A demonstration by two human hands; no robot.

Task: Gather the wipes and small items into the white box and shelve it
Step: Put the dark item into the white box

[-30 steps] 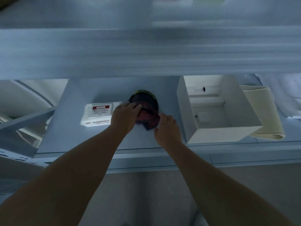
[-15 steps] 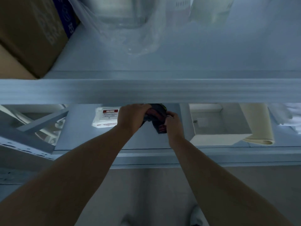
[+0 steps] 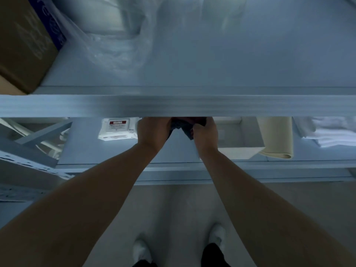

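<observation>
Both of my hands reach onto the lower shelf and hold a dark red and black item (image 3: 185, 126) between them. My left hand (image 3: 153, 132) grips its left side, my right hand (image 3: 205, 133) its right side. The upper shelf's front edge hides the item's top. A white wipes pack (image 3: 117, 129) with a red label lies flat just left of my left hand. The white box (image 3: 240, 149) stands open to the right of my right hand, its far part hidden by the shelf edge.
A cream rolled sheet (image 3: 277, 137) lies right of the box, white cloth (image 3: 335, 132) beyond it. The upper shelf (image 3: 192, 105) carries a cardboard box (image 3: 25, 47) and clear plastic bags (image 3: 115, 39). A grey frame (image 3: 32, 143) stands left. My feet are on the floor below.
The view has tilted down, so the upper shelf edge now covers more of the lower shelf. My hands have closed tighter around the dark item and lifted it slightly.
</observation>
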